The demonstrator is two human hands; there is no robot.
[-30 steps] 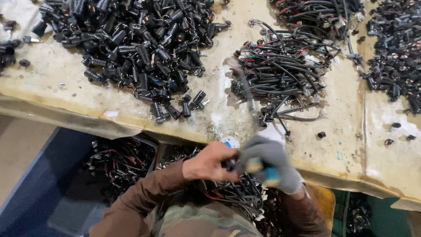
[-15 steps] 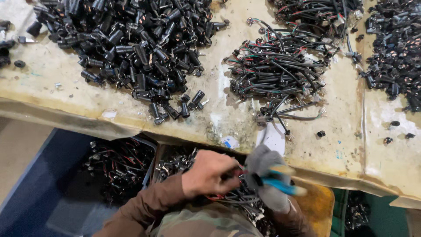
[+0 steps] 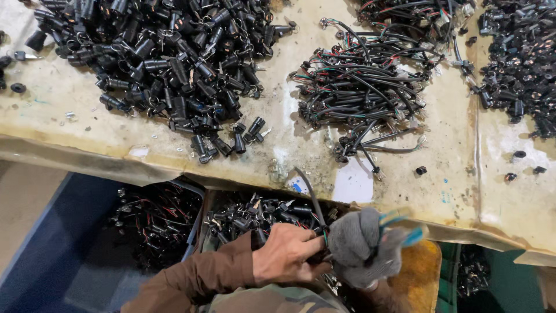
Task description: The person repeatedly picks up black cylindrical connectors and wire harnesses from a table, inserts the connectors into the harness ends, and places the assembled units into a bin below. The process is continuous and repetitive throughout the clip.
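**A:** What did each hand hold at this moment?

**B:** The bare left hand was closed around a black cable, near its lower end, just below the front edge of the workbench. The gloved right hand, touching the left, was clenched on a blue-handled tool; motion blur hid the tool's working end, so its kind could not be told.

**A:** Where did the cable run?

**B:** It rose from the fingers in a curve and crossed the workbench's front edge, ending beside a white patch on the bench top.

**A:** What lay on the workbench?

**B:** A large heap of black cylindrical connectors occupied its left part. A bundle of black wire harnesses with red and green leads lay at its centre, and a second pile of black parts at its right edge. Loose black caps sat near the front edge.

**A:** And below the workbench?

**B:** A bin of wired connectors sat directly under the front edge, behind the hands; a second bin of harnesses stood to its left.
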